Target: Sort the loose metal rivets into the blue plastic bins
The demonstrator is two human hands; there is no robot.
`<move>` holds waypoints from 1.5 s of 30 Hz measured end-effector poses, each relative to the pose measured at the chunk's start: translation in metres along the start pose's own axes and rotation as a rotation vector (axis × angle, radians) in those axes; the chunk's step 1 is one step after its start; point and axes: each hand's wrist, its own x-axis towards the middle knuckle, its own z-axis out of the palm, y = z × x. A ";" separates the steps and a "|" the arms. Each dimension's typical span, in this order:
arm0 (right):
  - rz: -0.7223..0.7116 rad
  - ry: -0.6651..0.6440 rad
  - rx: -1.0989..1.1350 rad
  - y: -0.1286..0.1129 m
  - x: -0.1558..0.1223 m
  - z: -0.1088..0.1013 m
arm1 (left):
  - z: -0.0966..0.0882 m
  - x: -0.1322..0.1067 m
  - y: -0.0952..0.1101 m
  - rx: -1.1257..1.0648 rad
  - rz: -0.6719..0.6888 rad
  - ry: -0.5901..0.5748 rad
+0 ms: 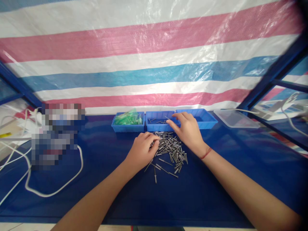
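The left hand (141, 149) is curling its fingers into the rivet pile (172, 150); whether it is gripping any, I cannot tell. The right hand (189, 130), loosely open and holding nothing visible, is hovering over the middle tray (158, 128) just beyond the pile. Only a few rivets are lying in that tray. Most are lying between the hands. Bare desk (216, 179) is lying wide behind both wrists.

Left hand (141, 149) curls on metal pins (172, 150); right hand (189, 130) reaches over middle tray (154, 127).

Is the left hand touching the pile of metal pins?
Touching. The head view shows the left hand, fingers curled, pressing into the pile of metal pins at its left edge.
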 end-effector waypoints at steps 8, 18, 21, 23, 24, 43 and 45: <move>-0.091 -0.044 0.037 -0.004 -0.014 -0.011 | 0.003 -0.004 0.008 0.161 0.152 -0.166; -0.161 -0.132 0.168 -0.024 -0.023 -0.017 | 0.013 0.003 0.011 0.329 0.238 -0.176; -0.162 -0.147 0.188 -0.024 -0.025 -0.016 | 0.017 0.000 0.012 0.362 0.237 -0.168; -0.166 -0.161 0.205 -0.025 -0.026 -0.016 | 0.019 -0.001 0.012 0.375 0.236 -0.163; -0.169 -0.166 0.214 -0.025 -0.026 -0.015 | 0.020 -0.001 0.013 0.382 0.236 -0.156; 0.173 -0.292 0.679 -0.038 -0.035 -0.014 | 0.014 -0.003 0.015 -0.311 -0.122 0.212; 0.213 -0.290 0.716 -0.039 -0.036 -0.013 | 0.015 -0.003 0.015 -0.316 -0.129 0.211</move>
